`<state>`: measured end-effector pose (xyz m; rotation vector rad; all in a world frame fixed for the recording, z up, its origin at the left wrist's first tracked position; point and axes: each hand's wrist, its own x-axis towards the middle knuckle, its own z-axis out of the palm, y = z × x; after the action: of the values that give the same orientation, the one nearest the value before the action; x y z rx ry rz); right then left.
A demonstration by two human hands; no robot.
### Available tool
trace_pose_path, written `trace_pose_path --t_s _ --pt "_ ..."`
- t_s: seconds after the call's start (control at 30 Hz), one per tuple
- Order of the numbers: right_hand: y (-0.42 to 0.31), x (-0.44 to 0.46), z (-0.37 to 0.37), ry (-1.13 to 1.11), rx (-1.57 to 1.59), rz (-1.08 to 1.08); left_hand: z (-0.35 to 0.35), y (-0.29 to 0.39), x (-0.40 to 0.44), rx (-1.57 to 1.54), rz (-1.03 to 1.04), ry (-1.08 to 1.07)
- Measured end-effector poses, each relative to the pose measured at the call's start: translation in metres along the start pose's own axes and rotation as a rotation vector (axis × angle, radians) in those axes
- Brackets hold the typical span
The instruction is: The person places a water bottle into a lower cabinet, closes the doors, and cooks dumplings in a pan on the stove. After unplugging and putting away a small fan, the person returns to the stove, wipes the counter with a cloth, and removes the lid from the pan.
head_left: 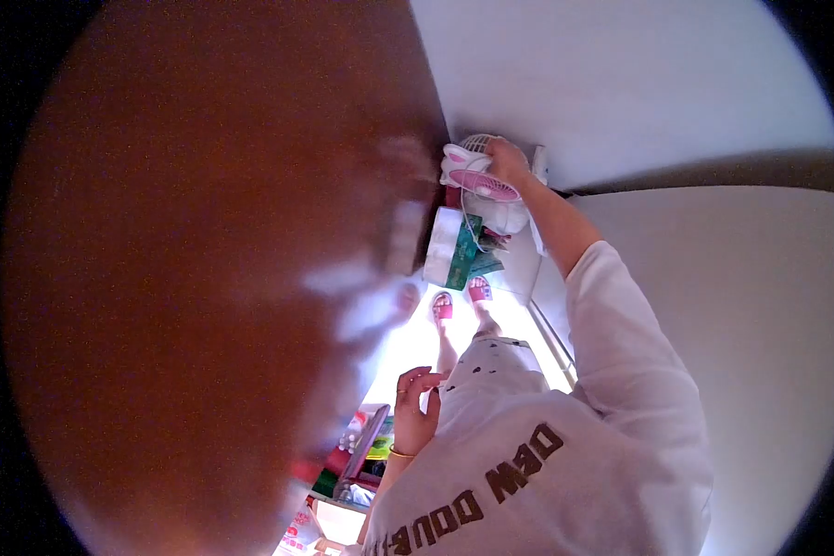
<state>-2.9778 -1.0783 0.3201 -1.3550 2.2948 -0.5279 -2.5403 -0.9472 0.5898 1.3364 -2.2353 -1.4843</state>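
My right hand (508,160) reaches far forward and is closed on a small pink-and-white fan (486,185) with ear-like shapes on top. The fingertips are partly hidden behind the fan. A thin white cord hangs below it. Under the fan is a white and green box (443,248), with some small items beside it that I cannot make out. My left hand (416,412) hangs in front of my body near the shorts, fingers loosely bent and thumb apart, with nothing visible in it.
A large brown glossy panel (222,259) fills the left side. A pale wall (639,93) and a white surface (713,352) lie to the right. My feet in pink slippers (442,307) stand on a bright floor. At lower left are a shelf (366,449) with packages and an open carton (338,524).
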Motion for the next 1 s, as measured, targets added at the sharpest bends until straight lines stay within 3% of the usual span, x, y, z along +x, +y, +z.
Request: trace_pose_path --t_s 0.23,0.43,0.53,0.6,0.67,0.73,0.83,1.0 --pt "0.010 0.002 0.030 0.071 -0.247 0.222 -0.003 -0.001 0.002 0.002 -0.029 -0.006" --pt "-0.004 -0.026 0.012 0.397 -0.148 0.143 -0.002 0.008 0.001 -0.013 0.017 0.015" --pt "-0.036 -0.075 -0.009 0.532 -0.005 -0.015 0.000 0.009 -0.002 -0.045 0.047 0.026" --pt "-0.058 -0.114 -0.013 0.373 0.122 0.071 0.001 0.009 -0.006 -0.100 0.058 0.037" --pt "-0.082 -0.156 0.004 0.517 0.197 -0.029 0.000 0.010 -0.008 -0.107 0.078 0.048" --pt "-0.090 -0.191 0.024 0.373 0.530 0.015 -0.001 0.015 -0.006 -0.101 0.116 0.065" --pt "-0.133 -0.260 0.038 0.220 0.754 0.148 -0.006 0.003 -0.022 -0.122 0.167 0.098" --pt "-0.171 -0.314 0.068 0.128 0.914 0.006 -0.027 -0.013 -0.061 -0.183 0.206 0.099"
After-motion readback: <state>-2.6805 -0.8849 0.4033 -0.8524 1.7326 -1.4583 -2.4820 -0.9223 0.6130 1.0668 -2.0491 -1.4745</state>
